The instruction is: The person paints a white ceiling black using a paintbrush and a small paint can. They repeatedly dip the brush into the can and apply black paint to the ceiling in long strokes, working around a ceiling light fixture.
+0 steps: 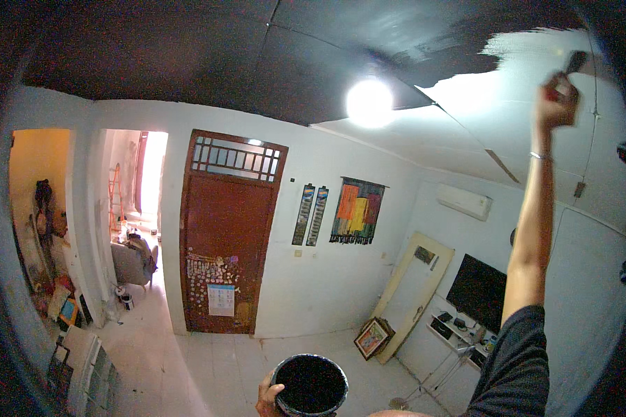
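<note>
My right arm reaches up to the ceiling, and my right hand (pixel 556 104) is closed around the handle of a paintbrush (pixel 576 61). Motion blurs the brush a little, and its dark bristles are at or close to the white part of the ceiling (pixel 508 87). A ragged edge divides that white from the black-painted ceiling (pixel 188 62). Low in the middle, my left hand (pixel 269 396) grips the left side of a paint bucket (pixel 346 393), thumb over the rim. Black paint (pixel 310 383) shows inside it; the fingers under the bucket are hidden.
A round lit lamp (pixel 369 102) hangs from the ceiling near the paint edge. Along the walls are a brown door (pixel 226 229), a woven hanging (pixel 358 210), an air conditioner (pixel 464 202), a leaning door panel (pixel 414 292), a framed picture (pixel 373 338) and a television (pixel 477 292).
</note>
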`<state>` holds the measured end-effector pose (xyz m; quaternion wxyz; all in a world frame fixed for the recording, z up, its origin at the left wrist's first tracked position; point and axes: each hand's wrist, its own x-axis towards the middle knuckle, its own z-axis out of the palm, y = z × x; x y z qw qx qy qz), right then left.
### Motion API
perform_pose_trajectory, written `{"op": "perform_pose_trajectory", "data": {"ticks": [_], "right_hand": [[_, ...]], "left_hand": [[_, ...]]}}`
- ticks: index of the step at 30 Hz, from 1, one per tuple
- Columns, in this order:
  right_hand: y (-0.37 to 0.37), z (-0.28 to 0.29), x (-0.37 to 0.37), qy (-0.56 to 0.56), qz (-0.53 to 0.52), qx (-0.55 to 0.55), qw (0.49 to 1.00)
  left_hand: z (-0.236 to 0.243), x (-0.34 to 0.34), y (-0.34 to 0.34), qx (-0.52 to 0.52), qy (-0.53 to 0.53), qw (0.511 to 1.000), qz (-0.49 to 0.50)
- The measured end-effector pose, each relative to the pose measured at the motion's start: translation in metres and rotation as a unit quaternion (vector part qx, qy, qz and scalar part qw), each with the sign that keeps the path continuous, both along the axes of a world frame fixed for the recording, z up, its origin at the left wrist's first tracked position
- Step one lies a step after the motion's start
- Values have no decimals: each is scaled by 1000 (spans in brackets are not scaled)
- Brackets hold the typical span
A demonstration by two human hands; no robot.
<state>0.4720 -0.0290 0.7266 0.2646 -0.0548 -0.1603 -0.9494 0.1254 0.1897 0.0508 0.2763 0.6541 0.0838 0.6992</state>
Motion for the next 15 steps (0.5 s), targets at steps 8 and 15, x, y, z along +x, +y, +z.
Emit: {"op": "perform_pose_trajectory", "data": {"ticks": [8,15], "right_hand": [[166,-57,31,167,-171,-334,912],[62,-21,-3,13,-196,-374,907]], "left_hand": [[-1,-9,-21,-8,9,1000,-14],[-3,-16,-27,11,1,1000,2]]}}
